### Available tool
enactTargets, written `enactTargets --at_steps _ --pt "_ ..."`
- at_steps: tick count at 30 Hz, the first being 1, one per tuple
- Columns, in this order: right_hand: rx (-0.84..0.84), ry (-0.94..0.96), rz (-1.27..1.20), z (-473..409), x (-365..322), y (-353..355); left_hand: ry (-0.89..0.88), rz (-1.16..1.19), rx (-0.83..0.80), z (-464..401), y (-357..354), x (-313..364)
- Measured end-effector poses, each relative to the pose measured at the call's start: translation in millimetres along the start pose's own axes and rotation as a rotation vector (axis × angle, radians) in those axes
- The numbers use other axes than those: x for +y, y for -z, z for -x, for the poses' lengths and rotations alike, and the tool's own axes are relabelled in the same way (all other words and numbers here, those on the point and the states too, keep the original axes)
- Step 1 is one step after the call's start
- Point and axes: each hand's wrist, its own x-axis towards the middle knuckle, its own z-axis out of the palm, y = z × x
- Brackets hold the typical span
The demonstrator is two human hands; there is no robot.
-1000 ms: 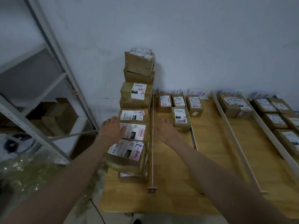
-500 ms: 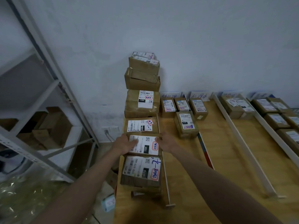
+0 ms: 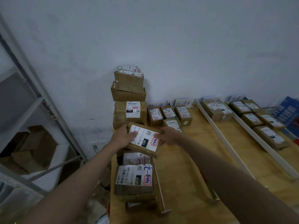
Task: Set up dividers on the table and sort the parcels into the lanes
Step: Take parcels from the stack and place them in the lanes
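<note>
Left hand (image 3: 123, 136) and right hand (image 3: 168, 136) are pinching the 15H parcel (image 3: 144, 140) by its 2 opposite edges, tilting it label-up, likely for reading. Below the grip: unsorted stack (image 3: 134, 180). Right of it: wooden divider (image 3: 159, 183).

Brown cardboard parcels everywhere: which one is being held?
The tilted brown cardboard parcel with the 15H label, gripped by left hand and right hand; others lie untouched.

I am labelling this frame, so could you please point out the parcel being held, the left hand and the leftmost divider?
held parcel (image 3: 145, 139): head view, on its white label.
left hand (image 3: 123, 137): head view, on the back of the hand.
leftmost divider (image 3: 159, 188): head view, on its top edge.
</note>
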Motion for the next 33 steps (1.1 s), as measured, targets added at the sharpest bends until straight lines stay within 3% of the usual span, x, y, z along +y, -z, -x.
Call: enactTargets --at_steps 7,14,20,33 --pt "0.098 -0.102 0.115 34.6 26.3 27.9 -0.182 -0.053 -0.055 -14.3 -12.3 54.3" --pt "0.248 -0.302 -0.200 73.8 85.9 42.5 -0.311 -0.414 -0.055 -7.8 -57.4 85.4" --pt "0.351 -0.478 -0.512 111.5 143.0 51.1 -0.408 -0.531 -0.131 5.4 -116.7 110.0" --pt "0.466 -0.485 -0.456 165.2 296.4 109.3 -0.484 -0.753 -0.144 34.1 -254.2 184.0"
